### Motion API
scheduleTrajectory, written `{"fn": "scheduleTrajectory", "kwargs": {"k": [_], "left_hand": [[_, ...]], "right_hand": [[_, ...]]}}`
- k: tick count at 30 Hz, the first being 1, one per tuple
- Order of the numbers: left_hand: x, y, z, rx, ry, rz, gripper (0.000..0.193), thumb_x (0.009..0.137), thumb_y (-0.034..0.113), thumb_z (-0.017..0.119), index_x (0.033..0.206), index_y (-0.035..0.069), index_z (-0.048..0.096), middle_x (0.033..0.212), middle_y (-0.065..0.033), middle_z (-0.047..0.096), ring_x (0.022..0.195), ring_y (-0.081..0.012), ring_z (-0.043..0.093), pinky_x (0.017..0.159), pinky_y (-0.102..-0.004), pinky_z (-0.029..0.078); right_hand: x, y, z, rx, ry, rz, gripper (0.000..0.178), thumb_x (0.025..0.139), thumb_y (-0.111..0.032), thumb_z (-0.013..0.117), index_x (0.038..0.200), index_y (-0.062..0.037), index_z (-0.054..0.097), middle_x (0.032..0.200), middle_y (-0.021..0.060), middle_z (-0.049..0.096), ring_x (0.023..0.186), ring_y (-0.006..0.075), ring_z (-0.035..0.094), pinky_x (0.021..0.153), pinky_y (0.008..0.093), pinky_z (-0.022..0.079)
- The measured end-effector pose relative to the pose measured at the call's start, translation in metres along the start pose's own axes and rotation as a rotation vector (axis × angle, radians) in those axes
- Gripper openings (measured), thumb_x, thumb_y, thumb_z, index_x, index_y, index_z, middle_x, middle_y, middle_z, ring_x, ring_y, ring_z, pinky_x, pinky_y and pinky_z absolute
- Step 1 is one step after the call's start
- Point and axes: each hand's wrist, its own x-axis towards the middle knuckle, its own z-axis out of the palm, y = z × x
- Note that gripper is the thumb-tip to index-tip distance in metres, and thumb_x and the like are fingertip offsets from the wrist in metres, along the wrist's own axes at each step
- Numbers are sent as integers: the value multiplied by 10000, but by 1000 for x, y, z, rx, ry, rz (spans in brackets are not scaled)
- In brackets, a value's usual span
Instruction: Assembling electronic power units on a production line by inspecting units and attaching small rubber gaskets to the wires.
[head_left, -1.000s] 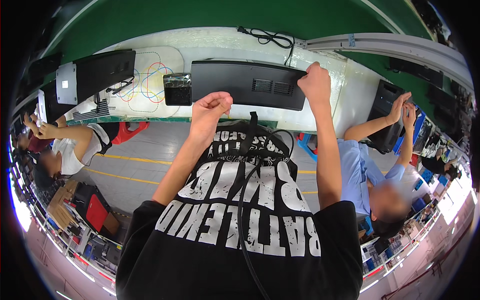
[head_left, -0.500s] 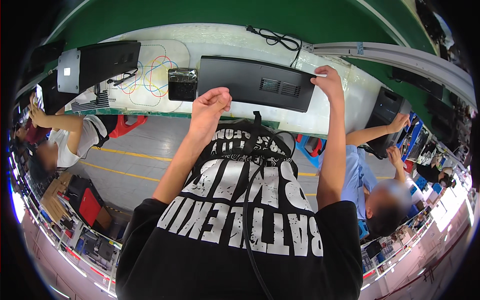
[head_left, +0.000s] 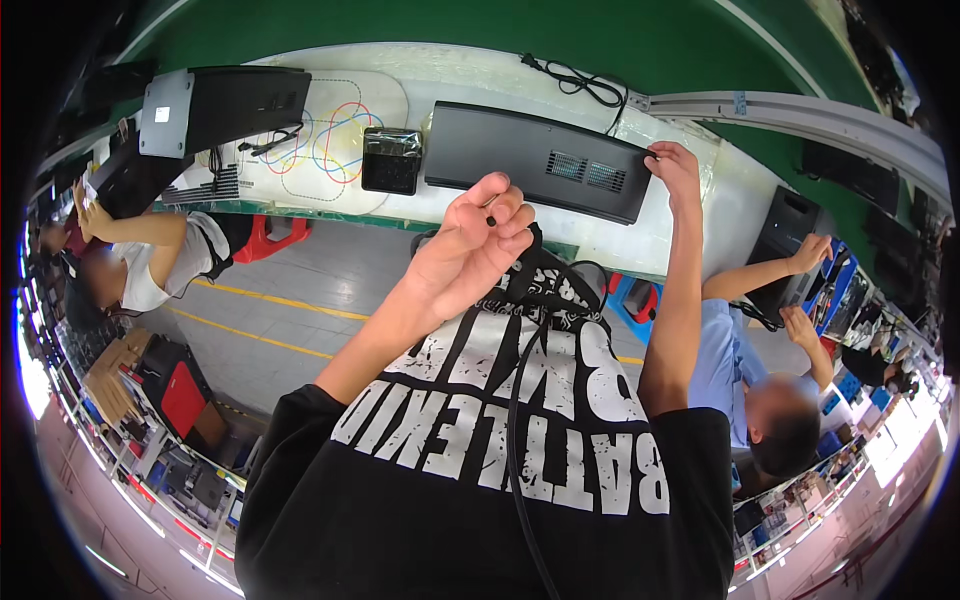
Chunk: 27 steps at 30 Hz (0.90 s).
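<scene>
Dark-grey vented case (head_left: 505, 140) at one o'clock from the left hand (head_left: 470, 235), nine o'clock from the right hand (head_left: 678, 178)

Lies lengthwise on a pale, film-covered workbench (head_left: 480, 72), with two vent grilles (head_left: 567, 165) set toward the three o'clock end. In the left hand, closed between curled thumb and fingers, a small black piece (head_left: 491, 221); overlaps the case's near edge in view, cannot tell if touching. On the right, fingertips and thumb drawn together at the case's three o'clock end, by the far corner; cannot tell if gripping something or merely touching.

Reading the clock from mid-view: at eleven, just beside the case, a glossy black square box (head_left: 390, 160), then a white mat (head_left: 335, 92) printed with coloured loops; between ten and eleven, a second dark case (head_left: 245, 105) with a grey end plate (head_left: 167, 115); at one, a looped black power cord (head_left: 588, 80); at two, a metal rail (head_left: 780, 108) along a green surface (head_left: 430, 28). At nine, a co-worker in white (head_left: 190, 260), near a red stool (head_left: 262, 242), and grey floor (head_left: 340, 258) striped yellow; at three, a co-worker in light blue (head_left: 720, 350), hands by another black case (head_left: 785, 228).
</scene>
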Motion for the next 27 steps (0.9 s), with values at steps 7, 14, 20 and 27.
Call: {"fn": "scheduleTrajectory", "kwargs": {"k": [7, 14, 20, 27], "left_hand": [[-5, -5, 9, -84, -10, -23, 445, 725, 239, 785, 1080, 149, 532, 871, 52, 464, 815, -98, 409, 728, -219, 372], [-8, -8, 8, -165, -57, -86, 386, 782, 190, 728, 1109, 136, 529, 900, 36, 527, 818, -101, 453, 741, -214, 403], [-7, -2, -1, -40, -59, -19, 393, 773, 201, 739, 1100, 124, 535, 889, 26, 538, 797, -111, 475, 731, -220, 418], [-10, -4, -3, 67, 88, -2, 311, 825, 207, 704, 1083, 123, 552, 894, 25, 565, 886, -110, 519, 836, -269, 425]], "right_hand": [[-33, 14, 29, 438, 268, 31, 276, 749, -63, 701, 1019, -65, 643, 1040, 21, 641, 927, 101, 546, 763, 264, 401], [-33, 9, 20, 383, 264, -7, 299, 753, -103, 729, 1036, -57, 646, 1003, 25, 645, 904, 120, 565, 740, 260, 412], [-113, -131, 45, 16, 179, -597, 265, 801, -70, 695, 1040, -1, 602, 1036, 91, 639, 896, 152, 580, 823, 296, 449], [-198, -201, 112, -139, -106, -1004, 246, 654, 76, 716, 873, -9, 643, 825, 82, 661, 782, 206, 620, 690, 288, 487]]}}
